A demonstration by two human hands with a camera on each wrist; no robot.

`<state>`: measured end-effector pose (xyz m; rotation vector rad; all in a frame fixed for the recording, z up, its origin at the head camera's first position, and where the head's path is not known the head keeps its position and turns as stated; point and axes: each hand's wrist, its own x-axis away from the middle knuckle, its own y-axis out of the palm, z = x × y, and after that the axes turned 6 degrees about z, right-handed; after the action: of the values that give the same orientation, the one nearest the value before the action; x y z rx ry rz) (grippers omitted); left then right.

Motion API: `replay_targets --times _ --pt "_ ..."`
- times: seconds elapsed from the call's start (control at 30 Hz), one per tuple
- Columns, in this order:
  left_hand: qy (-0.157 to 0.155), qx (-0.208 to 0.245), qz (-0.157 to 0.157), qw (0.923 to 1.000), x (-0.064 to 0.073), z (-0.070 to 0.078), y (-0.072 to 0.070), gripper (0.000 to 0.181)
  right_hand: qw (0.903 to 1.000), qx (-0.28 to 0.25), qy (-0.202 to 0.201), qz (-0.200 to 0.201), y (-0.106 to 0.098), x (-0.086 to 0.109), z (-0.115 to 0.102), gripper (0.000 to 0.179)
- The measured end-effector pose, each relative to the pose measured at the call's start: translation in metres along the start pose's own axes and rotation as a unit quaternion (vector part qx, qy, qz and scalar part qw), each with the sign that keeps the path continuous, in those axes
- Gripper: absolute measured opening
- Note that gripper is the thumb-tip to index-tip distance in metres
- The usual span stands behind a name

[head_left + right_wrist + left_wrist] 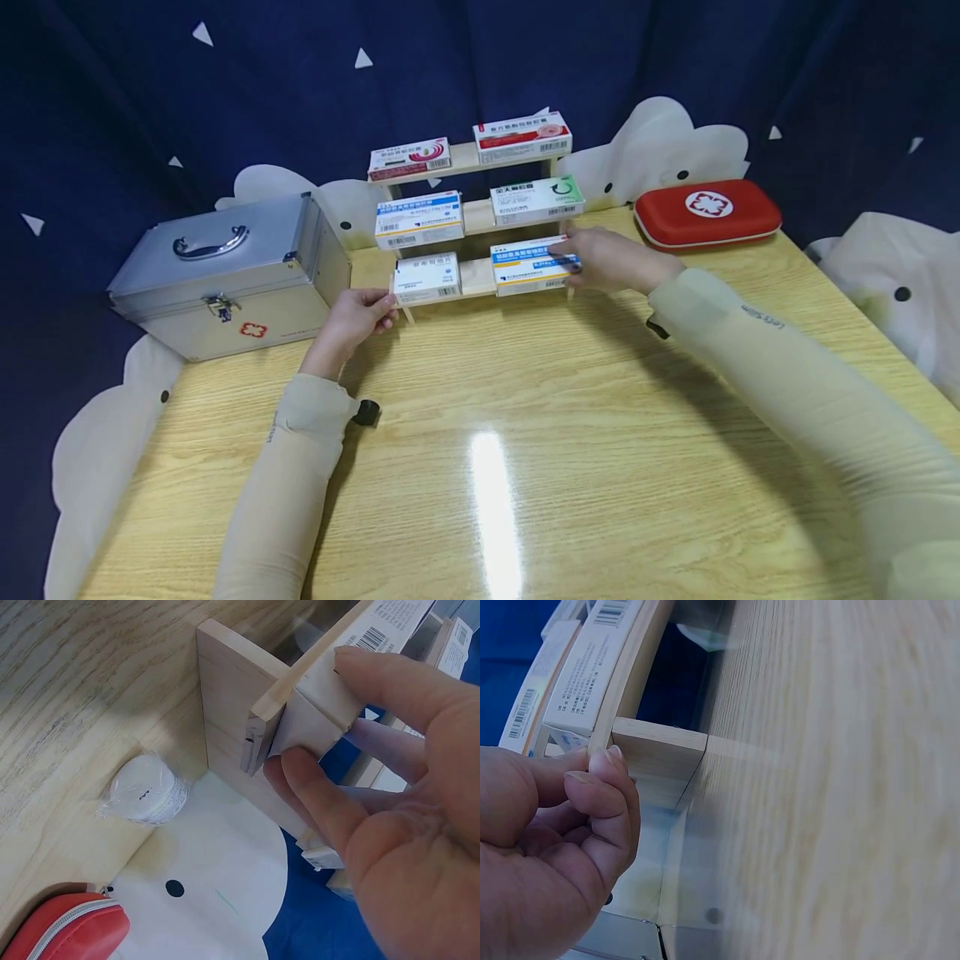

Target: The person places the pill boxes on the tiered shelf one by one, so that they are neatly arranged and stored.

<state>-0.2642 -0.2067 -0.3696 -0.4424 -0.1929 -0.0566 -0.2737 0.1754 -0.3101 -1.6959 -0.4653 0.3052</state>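
Note:
A small three-step wooden rack (480,277) carries medicine boxes, two on each step. My left hand (356,321) pinches the left end of its bottom shelf (639,671), beside a white medicine box (426,277). At the other end of that shelf, my right hand (611,258) grips a blue-and-white medicine box (527,265). In the right wrist view the thumb lies on this box's front edge and other fingers bend against its end face. The box rests on the shelf, its end near the shelf's end. Part of its right side is hidden by the fingers.
A silver metal case (217,275) with a handle stands to the left of the rack. To the right lies a red zipped first-aid case (707,214). A plastic-wrapped white roll (146,791) sits on the table near the rack. Behind hangs a dark blue curtain (450,67).

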Motion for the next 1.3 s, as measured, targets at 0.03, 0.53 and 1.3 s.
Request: replay_targets --times 0.03,0.53,1.3 --pt "-0.001 0.001 0.000 1.0000 0.000 0.000 0.000 0.037 1.0000 0.001 0.001 0.000 0.000 0.000 0.000 0.068" --pt "-0.002 0.004 -0.002 1.0000 -0.001 -0.003 -0.001 0.038 0.9998 -0.002 -0.016 0.009 0.002 -0.001 0.000 0.067" --pt "0.045 -0.118 -0.001 0.9920 0.015 0.013 -0.012 0.053 0.9975 -0.021 0.034 0.058 -0.028 0.058 0.018 0.066"
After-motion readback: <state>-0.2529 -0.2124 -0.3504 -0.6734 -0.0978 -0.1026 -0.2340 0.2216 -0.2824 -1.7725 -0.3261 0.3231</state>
